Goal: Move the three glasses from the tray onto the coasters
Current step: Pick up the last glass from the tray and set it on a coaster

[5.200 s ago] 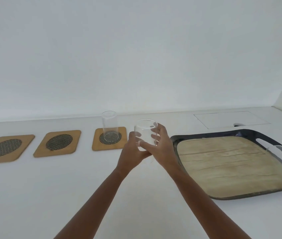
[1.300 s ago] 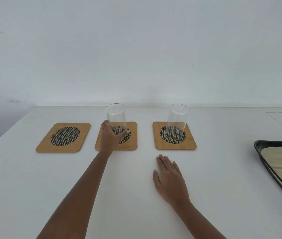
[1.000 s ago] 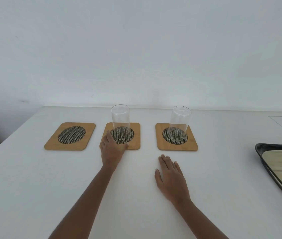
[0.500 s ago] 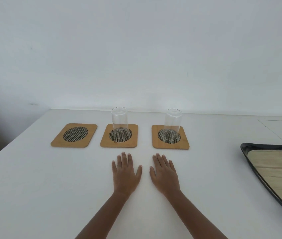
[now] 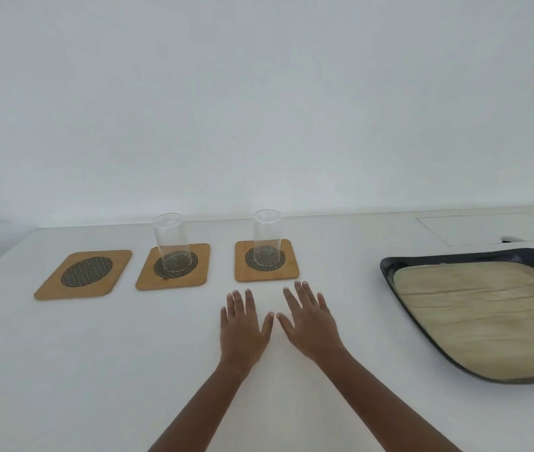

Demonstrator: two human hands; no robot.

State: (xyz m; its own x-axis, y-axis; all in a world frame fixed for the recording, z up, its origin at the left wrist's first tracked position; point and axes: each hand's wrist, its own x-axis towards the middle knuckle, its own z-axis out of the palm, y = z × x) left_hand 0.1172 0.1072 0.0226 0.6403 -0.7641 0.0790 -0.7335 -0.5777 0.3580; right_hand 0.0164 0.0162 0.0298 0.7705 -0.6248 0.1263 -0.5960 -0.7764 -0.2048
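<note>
**Two glasses placed, one coaster bare**

Neither grip holds anything: the left hand (image 5: 244, 327) and right hand (image 5: 311, 322) lie flat on the white worktop (image 5: 96, 370), fingers spread, palms down. Beyond them stand three coasters in a row. The middle coaster (image 5: 174, 267) carries a glass (image 5: 171, 244), the right coaster (image 5: 266, 261) another glass (image 5: 267, 238); the left coaster (image 5: 84, 274) is bare. To the right, the tray (image 5: 386, 272) shows no glass, though its far end is cut off, so the third may sit there unseen.

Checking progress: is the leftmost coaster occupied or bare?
Bare: the leftmost coaster shows its whole mesh oval, with no glass on it.
</note>
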